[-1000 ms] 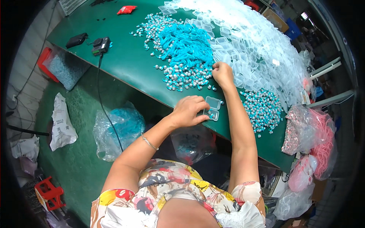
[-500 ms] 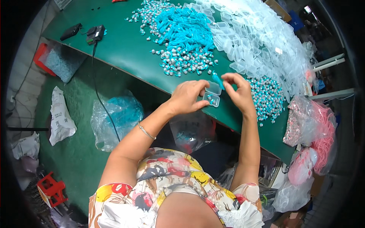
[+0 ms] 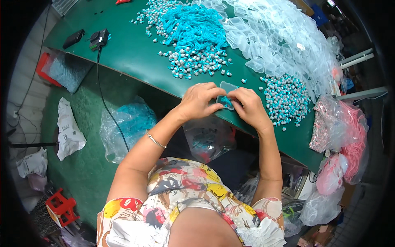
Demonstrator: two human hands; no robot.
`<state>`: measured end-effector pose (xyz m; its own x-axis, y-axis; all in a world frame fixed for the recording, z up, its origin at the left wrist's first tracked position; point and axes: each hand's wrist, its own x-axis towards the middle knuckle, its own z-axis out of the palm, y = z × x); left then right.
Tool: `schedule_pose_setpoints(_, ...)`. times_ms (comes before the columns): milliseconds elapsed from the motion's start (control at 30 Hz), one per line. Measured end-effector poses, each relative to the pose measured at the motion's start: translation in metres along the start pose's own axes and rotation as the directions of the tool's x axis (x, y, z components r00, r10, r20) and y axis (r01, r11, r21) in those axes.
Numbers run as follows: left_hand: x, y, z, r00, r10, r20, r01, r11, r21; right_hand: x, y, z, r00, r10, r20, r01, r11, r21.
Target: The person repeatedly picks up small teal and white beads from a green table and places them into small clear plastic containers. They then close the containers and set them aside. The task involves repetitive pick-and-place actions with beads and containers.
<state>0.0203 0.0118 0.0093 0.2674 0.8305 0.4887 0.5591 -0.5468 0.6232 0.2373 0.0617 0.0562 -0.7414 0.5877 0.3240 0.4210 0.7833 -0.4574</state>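
Note:
At the front edge of the green table, my left hand grips a small clear hinged plastic case by its left side, with the lid open. My right hand has its fingers closed over the case's near half, pinching a bunched teal cord that lies at least partly inside. The fingers hide part of the cord and the case. Just beyond my right hand, a single small grey-and-teal plug lies on the table.
Teal cords are heaped at the back, with grey-and-teal plugs before them. More plugs lie at right, below a big heap of clear cases. Pink cords hang at the right edge. A black cabled device sits left.
My right hand has moved left and down, bringing the teal cord from beside the case into it. My left hand stays on the case. The view has shifted slightly.

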Motion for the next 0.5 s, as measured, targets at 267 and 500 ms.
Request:
schedule_pose_setpoints(267,0.0,0.001,0.001,1.0,-0.007,-0.024,0.007,1.0,0.003,0.005,0.011,0.004,0.985,0.109,-0.131,-0.139,0.959,-0.248)
schedule_pose_setpoints(500,0.001,-0.001,0.002,1.0,-0.006,-0.016,0.006,1.0,-0.014,0.007,0.007,0.013,0.968,0.168,-0.189,-0.23,0.894,-0.384)
